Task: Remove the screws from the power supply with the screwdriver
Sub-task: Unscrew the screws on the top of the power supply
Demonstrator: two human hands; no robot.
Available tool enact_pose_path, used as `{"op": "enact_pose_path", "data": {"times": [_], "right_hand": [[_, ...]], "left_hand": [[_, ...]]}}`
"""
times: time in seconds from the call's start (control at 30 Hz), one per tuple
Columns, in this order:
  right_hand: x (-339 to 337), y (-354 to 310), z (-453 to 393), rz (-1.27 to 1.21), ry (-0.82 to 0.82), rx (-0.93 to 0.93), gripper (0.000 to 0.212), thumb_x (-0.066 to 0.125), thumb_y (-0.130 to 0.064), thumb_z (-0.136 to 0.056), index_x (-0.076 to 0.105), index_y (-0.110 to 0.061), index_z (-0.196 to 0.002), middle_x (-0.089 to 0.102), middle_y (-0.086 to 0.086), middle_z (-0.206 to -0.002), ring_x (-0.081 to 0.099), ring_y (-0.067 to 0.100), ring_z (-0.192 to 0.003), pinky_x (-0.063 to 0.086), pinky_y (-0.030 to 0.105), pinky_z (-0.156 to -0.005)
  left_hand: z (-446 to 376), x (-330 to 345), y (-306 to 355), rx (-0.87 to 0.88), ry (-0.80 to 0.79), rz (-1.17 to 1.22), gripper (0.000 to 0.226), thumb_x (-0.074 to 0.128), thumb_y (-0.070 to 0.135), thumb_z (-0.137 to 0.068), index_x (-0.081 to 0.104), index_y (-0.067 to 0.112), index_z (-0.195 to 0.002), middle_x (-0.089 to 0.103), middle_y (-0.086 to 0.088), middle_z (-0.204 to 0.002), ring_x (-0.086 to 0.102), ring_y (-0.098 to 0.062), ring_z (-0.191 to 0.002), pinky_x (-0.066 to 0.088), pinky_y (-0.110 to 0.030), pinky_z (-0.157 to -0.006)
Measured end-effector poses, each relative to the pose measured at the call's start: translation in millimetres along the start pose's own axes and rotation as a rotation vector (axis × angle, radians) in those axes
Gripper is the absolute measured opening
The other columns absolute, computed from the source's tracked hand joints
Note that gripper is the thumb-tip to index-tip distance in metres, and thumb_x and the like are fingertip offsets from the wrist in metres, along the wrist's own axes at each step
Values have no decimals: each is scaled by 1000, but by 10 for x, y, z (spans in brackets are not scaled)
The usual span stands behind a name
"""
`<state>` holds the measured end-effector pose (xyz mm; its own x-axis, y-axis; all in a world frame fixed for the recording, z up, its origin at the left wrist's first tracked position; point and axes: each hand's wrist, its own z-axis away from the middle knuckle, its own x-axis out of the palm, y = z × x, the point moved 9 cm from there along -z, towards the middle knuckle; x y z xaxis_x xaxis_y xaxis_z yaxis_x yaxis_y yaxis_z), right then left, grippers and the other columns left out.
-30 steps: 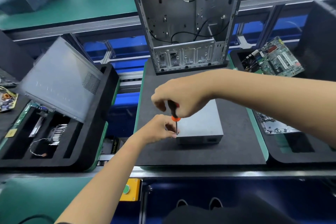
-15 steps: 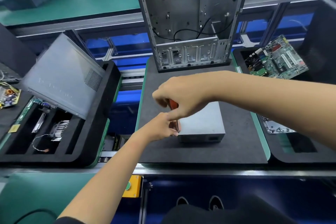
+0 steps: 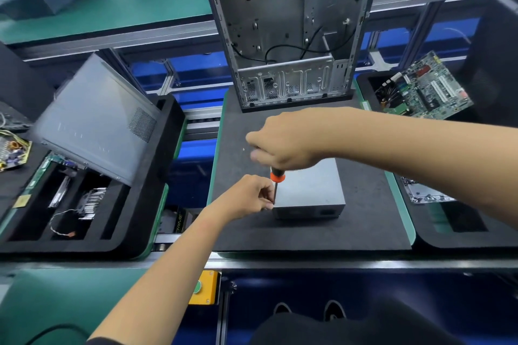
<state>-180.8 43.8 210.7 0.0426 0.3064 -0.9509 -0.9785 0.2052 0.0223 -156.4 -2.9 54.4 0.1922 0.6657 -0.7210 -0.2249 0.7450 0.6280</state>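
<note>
A grey metal power supply (image 3: pixel 311 190) lies on a black foam mat (image 3: pixel 308 235) in the middle. My right hand (image 3: pixel 283 143) grips the handle of a screwdriver (image 3: pixel 277 178) with an orange collar, held upright at the box's left edge. Below it, my left hand (image 3: pixel 249 196) pinches the thin shaft near the tip, against the box's left front corner. The screw itself is hidden by my fingers.
An open computer case (image 3: pixel 291 33) stands upright at the mat's far end. A black foam tray (image 3: pixel 145 221) at left holds a grey side panel (image 3: pixel 92 117) and parts. A motherboard (image 3: pixel 426 87) rests in a tray at right. A yellow button box (image 3: pixel 204 287) sits below.
My right hand has risen on the handle, so the orange collar and shaft show again. The left hand stays at the tip. The camera has shifted slightly.
</note>
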Motion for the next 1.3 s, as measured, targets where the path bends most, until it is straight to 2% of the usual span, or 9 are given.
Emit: {"op": "enact_pose_path", "data": {"times": [0.1,0.3,0.4,0.5,0.6,0.8,1.0,1.13,1.3], "right_hand": [[-46,-48,-22,89,97,7,21,39,-34,-101,35,-14,-93,36,2,-71,40,17,-57,24,33,-46],[-97,-167,-64,-217,-3,-198,34,60,4,-69,46,-20,-89,52,-1,-93,45,-1,-64,35,23,-52],[-90,-139,-75,-218,31,-184,27,65,-13,-76,46,-18,-95,50,1,-96,51,13,-76,40,30,-60],[-41,-40,-59,-13,43,-20,28,42,-42,-97,44,-15,-101,42,2,-78,49,20,-64,35,36,-52],[-77,-121,-53,92,116,-56,21,37,-34,-102,37,-15,-93,34,1,-70,37,16,-57,22,32,-46],[-146,-336,41,-316,24,-341,24,59,-3,-73,49,-20,-86,53,-12,-74,49,6,-71,36,23,-56],[-109,-62,-47,-39,81,-74,31,35,-45,-99,45,-17,-90,59,4,-75,53,18,-68,29,31,-50],[-80,-258,10,-178,27,-256,8,53,-27,-93,47,-22,-91,58,-4,-83,49,15,-77,31,24,-54],[-57,-331,81,-310,-38,-273,19,59,-15,-80,51,-25,-92,57,-7,-91,53,14,-84,45,33,-67]], "left_hand": [[2,6,3,-8,0,4,10,70,-2,-78,63,4,-75,64,-1,-70,60,-12,-67,50,-22,-69],[25,10,14,-25,-16,12,4,69,1,-80,65,2,-81,65,-3,-77,63,-15,-74,53,-26,-75],[25,8,-6,-38,-6,-3,10,70,4,-81,61,7,-76,59,5,-71,58,-3,-66,44,-11,-65],[28,16,-2,-20,-4,-12,20,69,4,-81,55,16,-72,55,6,-68,53,3,-60,42,-10,-59],[21,32,7,9,-26,2,12,66,0,-80,60,8,-86,63,-8,-79,54,-12,-69,49,-26,-71],[17,33,27,24,-38,17,17,63,0,-78,59,16,-79,58,0,-75,49,0,-63,41,-10,-60],[7,52,14,0,-43,4,10,65,-2,-80,63,7,-83,58,2,-76,51,-10,-67,46,-22,-70],[6,47,71,34,-55,-41,10,63,-3,-79,58,7,-81,54,2,-73,47,-6,-65,37,-7,-60],[0,83,-4,-21,-65,-53,8,61,4,-81,54,6,-86,54,-6,-83,46,-14,-76,44,-27,-75]]}}
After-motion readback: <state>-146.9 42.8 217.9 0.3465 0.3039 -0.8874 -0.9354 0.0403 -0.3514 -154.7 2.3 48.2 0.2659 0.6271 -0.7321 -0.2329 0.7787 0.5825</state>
